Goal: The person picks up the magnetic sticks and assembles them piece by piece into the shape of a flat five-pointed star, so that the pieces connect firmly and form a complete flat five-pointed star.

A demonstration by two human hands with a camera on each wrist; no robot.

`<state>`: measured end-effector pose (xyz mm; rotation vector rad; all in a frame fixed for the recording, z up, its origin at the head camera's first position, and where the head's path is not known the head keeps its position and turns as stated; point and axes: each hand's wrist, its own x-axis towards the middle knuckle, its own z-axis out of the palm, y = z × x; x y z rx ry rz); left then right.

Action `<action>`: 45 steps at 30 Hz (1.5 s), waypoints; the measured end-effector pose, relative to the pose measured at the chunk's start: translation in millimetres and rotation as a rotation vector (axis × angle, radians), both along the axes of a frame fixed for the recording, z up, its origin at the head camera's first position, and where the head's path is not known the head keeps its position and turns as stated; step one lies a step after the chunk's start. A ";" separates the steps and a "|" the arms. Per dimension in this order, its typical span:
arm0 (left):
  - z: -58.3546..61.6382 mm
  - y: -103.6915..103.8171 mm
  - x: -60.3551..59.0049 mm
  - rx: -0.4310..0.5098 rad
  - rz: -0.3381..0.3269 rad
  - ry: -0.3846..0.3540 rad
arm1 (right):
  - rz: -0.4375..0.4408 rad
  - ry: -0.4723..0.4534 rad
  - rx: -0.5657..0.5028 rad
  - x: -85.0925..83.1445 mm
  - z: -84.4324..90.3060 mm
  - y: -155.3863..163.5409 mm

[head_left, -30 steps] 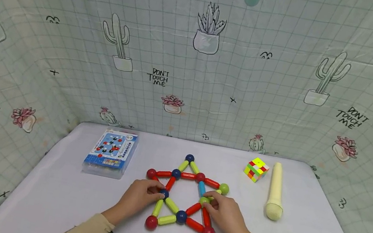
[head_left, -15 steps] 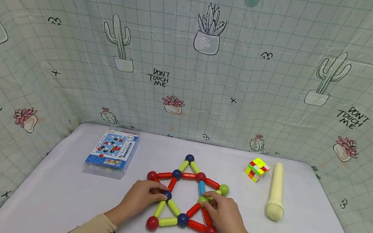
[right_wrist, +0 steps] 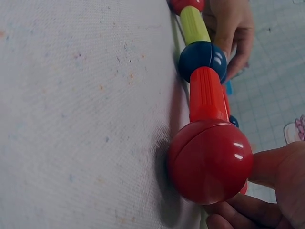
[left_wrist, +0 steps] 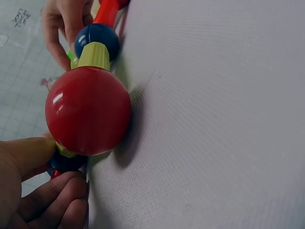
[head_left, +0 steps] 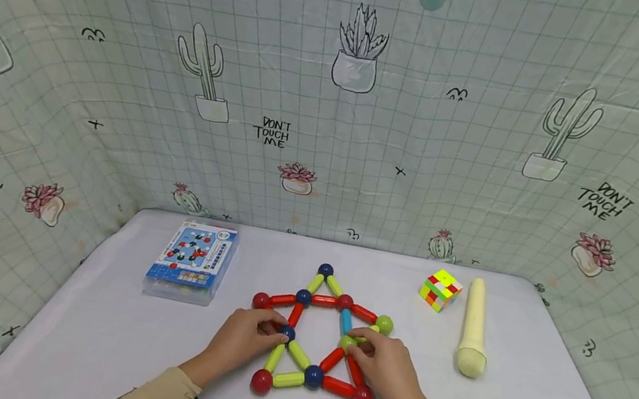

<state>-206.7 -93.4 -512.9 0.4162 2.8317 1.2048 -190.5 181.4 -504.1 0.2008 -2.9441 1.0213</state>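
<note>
A star-shaped frame of coloured balls and short rods lies flat on the table, mid-view in the head view. My left hand pinches the blue ball at its left inner corner between thumb and fingers. At the opposite inner corner, my right hand grips the green ball, partly covering it. Between them at the front sits another blue ball, joined by yellow and red rods. The front tips are a red ball, large in the left wrist view, and a second red ball, large in the right wrist view.
A boxed set with a blue-and-white cover lies at the back left of the white table. Toward the back right are a puzzle cube and a pale yellow microphone-shaped object. A patterned cloth hangs behind.
My left hand and its blue ball have shifted slightly right. The front balls have slid a little right, and the green ball slightly left. Both hands have kept hold.
</note>
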 end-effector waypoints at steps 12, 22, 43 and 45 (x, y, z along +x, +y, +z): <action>1.5 -0.7 -3.4 0.019 0.015 -0.019 | -0.005 0.022 -0.008 -1.6 -1.2 -0.9; -0.1 -2.7 -3.3 0.052 0.000 -0.024 | -0.002 0.009 -0.005 -4.9 -1.0 -2.5; -0.8 5.7 -1.1 0.053 0.043 -0.009 | 0.012 0.000 0.004 -4.7 -1.3 -3.9; -1.3 5.7 -0.7 0.061 0.041 -0.006 | 0.012 0.005 0.004 -4.6 -1.5 -3.6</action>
